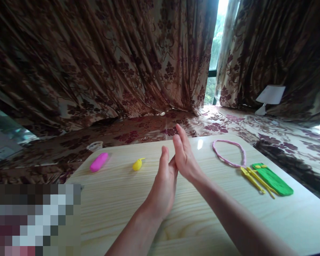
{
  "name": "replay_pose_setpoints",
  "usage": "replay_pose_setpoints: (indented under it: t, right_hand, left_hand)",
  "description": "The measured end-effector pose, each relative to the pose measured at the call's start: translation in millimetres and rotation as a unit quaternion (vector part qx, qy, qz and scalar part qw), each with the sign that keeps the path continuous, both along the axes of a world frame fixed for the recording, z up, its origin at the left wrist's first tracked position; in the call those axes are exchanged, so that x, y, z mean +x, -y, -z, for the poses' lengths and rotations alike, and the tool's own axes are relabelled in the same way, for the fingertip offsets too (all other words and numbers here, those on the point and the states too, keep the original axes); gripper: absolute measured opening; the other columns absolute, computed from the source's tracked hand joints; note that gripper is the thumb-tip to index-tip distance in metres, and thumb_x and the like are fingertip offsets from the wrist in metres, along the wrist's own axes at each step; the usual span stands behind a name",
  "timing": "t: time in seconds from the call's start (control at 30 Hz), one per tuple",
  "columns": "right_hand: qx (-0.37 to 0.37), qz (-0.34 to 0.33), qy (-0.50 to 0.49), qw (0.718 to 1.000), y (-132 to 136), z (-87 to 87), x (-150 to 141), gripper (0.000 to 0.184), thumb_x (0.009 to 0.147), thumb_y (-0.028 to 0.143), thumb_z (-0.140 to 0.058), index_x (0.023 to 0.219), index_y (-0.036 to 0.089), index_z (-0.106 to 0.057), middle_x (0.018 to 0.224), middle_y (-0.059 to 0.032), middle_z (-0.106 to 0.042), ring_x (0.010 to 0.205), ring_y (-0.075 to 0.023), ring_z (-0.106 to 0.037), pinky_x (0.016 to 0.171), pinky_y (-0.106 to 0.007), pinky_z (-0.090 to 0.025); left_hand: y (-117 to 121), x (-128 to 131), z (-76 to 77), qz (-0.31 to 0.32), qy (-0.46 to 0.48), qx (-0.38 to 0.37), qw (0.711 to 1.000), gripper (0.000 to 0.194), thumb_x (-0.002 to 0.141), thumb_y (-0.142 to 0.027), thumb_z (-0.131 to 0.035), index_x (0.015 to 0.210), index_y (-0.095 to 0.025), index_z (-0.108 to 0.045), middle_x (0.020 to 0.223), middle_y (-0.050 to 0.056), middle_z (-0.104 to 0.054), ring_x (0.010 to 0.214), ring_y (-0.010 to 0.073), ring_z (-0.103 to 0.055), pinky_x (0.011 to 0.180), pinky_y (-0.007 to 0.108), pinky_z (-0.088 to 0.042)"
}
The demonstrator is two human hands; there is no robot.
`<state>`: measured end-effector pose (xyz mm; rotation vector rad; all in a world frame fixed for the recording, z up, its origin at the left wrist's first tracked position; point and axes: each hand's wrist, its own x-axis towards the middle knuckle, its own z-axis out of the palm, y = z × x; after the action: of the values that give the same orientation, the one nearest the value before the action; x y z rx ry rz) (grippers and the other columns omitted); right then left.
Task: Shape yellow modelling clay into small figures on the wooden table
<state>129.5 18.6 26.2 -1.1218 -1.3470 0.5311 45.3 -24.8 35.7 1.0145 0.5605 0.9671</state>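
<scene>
We see daylight entering through 1 washed-out window gap, beyond the meeting left hand and right hand. Around it, the curtains look dim. We notice 1 glare spot on the tabletop past the hands, stretched edges, and blocky pixelation nearer, leftward.

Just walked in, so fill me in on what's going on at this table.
A person holds the left hand and right hand palm to palm above the pale table; whether anything is between them can't be seen. Left of the hands lie a yellow lump with a thin tail and, farther left, a bright pink piece. On the right, a pale pink loop meets yellow strands lying beside a flat green slab.
</scene>
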Motion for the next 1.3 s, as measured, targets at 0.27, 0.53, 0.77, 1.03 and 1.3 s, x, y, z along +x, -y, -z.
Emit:
replay_pose_setpoints:
  t: [0.27, 0.53, 0.77, 1.03, 1.3]
  right_hand:
    - [-0.074, -0.002, -0.082, 0.994, -22.4, 40.2, 14.7, 0.06, 0.092, 0.055, -0.012, 0.136, 0.021, -0.035, 0.137, -0.0084, -0.046, 0.132, -0.0201, -0.033, 0.108, -0.044, -0.024]
    - [-0.086, -0.106, -0.023, 0.99, 1.3, 26.0, 45.0, 0.035, 0.091, 0.042, -0.04, 0.117, 0.024, -0.055, 0.123, -0.0045, -0.059, 0.118, -0.0179, -0.05, 0.1, -0.035, -0.037]
    - [-0.107, -0.19, 0.168, 0.961, 32.3, 30.4, 76.7, 0.022, 0.075, 0.025, -0.067, 0.096, 0.022, -0.067, 0.099, -0.005, -0.065, 0.094, -0.021, -0.059, 0.086, -0.036, -0.044]
    - [-0.09, -0.159, 0.252, 0.95, 33.8, 51.3, 66.6, 0.008, 0.078, 0.022, -0.064, 0.085, 0.02, -0.066, 0.086, -0.0045, -0.065, 0.084, -0.0197, -0.058, 0.079, -0.034, -0.044]
    - [-0.113, -0.173, 0.257, 0.944, 31.5, 54.1, 68.4, 0.007, 0.081, 0.023, -0.061, 0.084, 0.02, -0.066, 0.083, -0.0022, -0.066, 0.082, -0.018, -0.057, 0.072, -0.028, -0.044]
  left_hand:
    - [-9.5, -7.4, 26.3, -0.015, -0.188, 0.157, 0.969, 0.031, 0.085, -0.023, -0.049, 0.113, -0.02, -0.063, 0.114, 0.003, -0.066, 0.106, 0.0192, -0.058, 0.098, 0.033, -0.039]
    - [-25.6, -18.4, 47.5, -0.079, -0.29, 0.18, 0.937, 0.013, 0.076, -0.023, -0.059, 0.081, -0.018, -0.071, 0.078, 0.004, -0.07, 0.081, 0.0213, -0.062, 0.08, 0.032, -0.045]
    - [-32.5, -29.3, 44.8, -0.097, -0.367, 0.22, 0.898, 0.011, 0.075, -0.024, -0.059, 0.079, -0.021, -0.069, 0.08, 0.0, -0.069, 0.077, 0.0193, -0.06, 0.079, 0.03, -0.042]
    - [-32.1, -30.6, 39.2, -0.075, -0.394, 0.236, 0.885, 0.013, 0.076, -0.028, -0.06, 0.083, -0.021, -0.068, 0.08, -0.001, -0.069, 0.079, 0.0184, -0.062, 0.078, 0.028, -0.044]
    - [-41.5, -27.9, 36.8, -0.045, -0.42, 0.331, 0.844, 0.009, 0.078, -0.021, -0.059, 0.079, -0.022, -0.068, 0.081, -0.002, -0.067, 0.083, 0.0155, -0.06, 0.084, 0.028, -0.042]
